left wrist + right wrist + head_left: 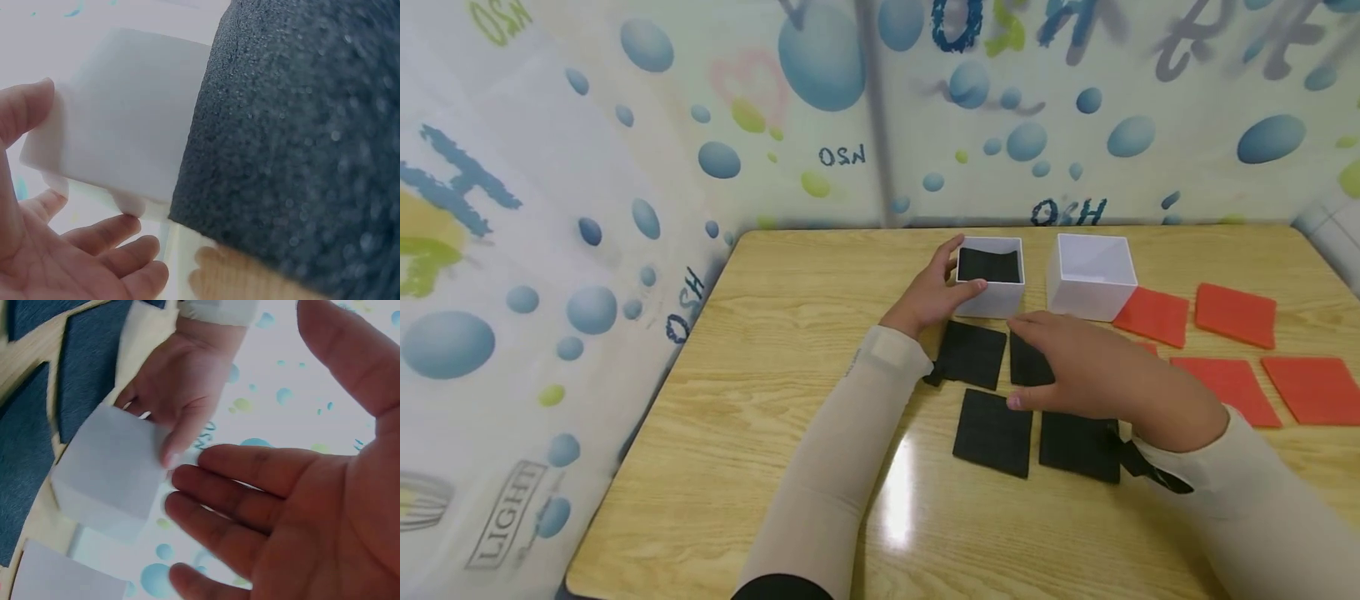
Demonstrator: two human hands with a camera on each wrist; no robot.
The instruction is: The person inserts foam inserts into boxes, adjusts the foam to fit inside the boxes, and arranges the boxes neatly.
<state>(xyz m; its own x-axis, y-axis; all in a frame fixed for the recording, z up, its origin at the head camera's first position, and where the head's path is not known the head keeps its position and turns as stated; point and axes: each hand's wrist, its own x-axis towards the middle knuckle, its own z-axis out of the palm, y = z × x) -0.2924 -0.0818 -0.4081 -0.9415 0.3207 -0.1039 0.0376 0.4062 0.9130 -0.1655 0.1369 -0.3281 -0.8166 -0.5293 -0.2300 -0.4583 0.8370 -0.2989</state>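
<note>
In the head view, my left hand (928, 298) holds a small white box (988, 302) at its left side, thumb at the front rim and fingers along the side toward the back. A black foam square (988, 265) lies inside that box. My right hand (1084, 364) hovers over several black foam squares (992, 433) laid out in front of the box, partly covering them. Its fingers are extended with nothing between them, as the right wrist view of this hand (294, 512) also shows. A black foam square (294, 125) fills much of the left wrist view.
A second white box (1078, 304), with no piece visible inside, stands right of the held one. Several red foam squares (1235, 315) lie at the right of the wooden table (760, 350). A patterned curtain (805, 175) hangs behind and left of the table.
</note>
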